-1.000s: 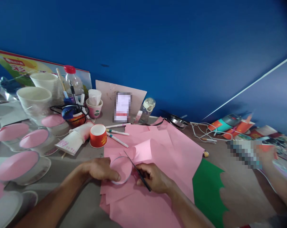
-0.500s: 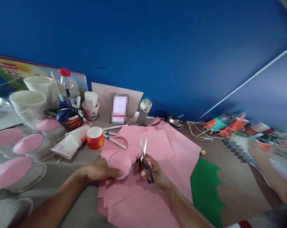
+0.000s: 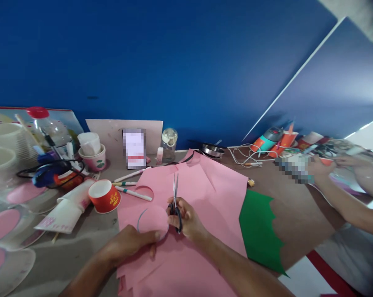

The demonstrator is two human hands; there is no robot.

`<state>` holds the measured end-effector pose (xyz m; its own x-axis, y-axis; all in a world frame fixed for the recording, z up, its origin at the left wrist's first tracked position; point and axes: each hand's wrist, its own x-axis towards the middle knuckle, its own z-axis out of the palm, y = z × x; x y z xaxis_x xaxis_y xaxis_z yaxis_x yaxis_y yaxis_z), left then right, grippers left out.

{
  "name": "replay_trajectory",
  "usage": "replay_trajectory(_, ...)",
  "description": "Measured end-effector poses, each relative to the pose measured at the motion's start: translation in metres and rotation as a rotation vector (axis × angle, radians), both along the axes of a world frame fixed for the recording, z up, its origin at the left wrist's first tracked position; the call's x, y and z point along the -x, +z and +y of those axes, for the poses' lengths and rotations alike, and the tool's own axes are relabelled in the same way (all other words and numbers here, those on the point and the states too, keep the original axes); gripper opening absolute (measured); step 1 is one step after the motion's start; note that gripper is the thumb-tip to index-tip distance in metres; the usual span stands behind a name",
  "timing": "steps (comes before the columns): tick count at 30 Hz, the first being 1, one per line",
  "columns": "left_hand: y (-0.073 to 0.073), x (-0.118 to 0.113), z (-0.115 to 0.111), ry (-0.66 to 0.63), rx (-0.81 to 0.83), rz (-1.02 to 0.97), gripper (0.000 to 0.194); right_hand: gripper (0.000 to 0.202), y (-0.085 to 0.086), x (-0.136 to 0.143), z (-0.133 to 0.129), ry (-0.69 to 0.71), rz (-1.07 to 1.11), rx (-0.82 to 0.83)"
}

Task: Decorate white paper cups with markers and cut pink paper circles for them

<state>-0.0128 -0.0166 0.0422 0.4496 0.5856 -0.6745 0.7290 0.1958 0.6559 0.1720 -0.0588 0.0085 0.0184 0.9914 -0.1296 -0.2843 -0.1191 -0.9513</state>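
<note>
My left hand (image 3: pixel 132 243) pinches a round pink paper disc (image 3: pixel 152 218) at its lower edge, thumb on top. Grey-blue pencil or pen marking runs along part of the disc's rim. In my right hand (image 3: pixel 189 220) is a pair of scissors (image 3: pixel 175 192) with black handles, its blades nearly together and pointing away from me. The scissors are just right of the disc. Beneath both hands lie overlapping pink paper sheets (image 3: pixel 217 206); one has a round hole near its left edge. A green sheet with a scalloped edge (image 3: pixel 259 227) lies to the right.
Markers (image 3: pixel 133 193) and a red paper cup (image 3: pixel 104 197) lie left of the sheets. Behind stand a phone (image 3: pixel 134 148), a clear bottle (image 3: pixel 169 144) and a tape roll (image 3: pixel 212 150). White cables (image 3: pixel 245 159) and another person's hand (image 3: pixel 317 167) are at right.
The scissor blades have come together from a narrow V. My view has turned right, so the things on the table appear further left. The left hand still holds the disc.
</note>
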Motion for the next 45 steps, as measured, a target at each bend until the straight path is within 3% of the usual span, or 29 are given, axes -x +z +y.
replay_trajectory(6,-0.010,0.002,0.001,0.000,0.036,0.007,0.059,0.046,0.002,0.003,-0.002,0.004,-0.108,0.022)
replay_trajectory(12,-0.012,0.004,0.005,0.134,-0.029,0.016,0.068,0.048,0.002,0.001,-0.002,-0.019,-0.047,0.031)
replay_trajectory(19,-0.014,0.003,0.004,0.078,-0.010,0.034,0.069,0.049,0.010,-0.004,0.001,-0.034,0.033,-0.024)
replay_trajectory(29,-0.018,0.008,0.002,0.088,0.005,-0.083,0.063,0.050,0.004,-0.006,0.004,-0.033,0.018,0.013)
replay_trajectory(36,-0.007,0.004,0.000,0.076,-0.008,-0.068,0.063,0.051,0.003,-0.004,0.003,-0.005,-0.020,-0.002)
replay_trajectory(42,0.000,0.004,-0.003,-0.075,0.007,-0.003,0.054,0.043,-0.001,-0.001,0.001,0.032,-0.136,-0.044)
replay_trajectory(45,-0.004,0.001,-0.003,-0.038,0.025,-0.144,0.051,0.038,0.000,-0.001,-0.001,0.022,-0.184,-0.048)
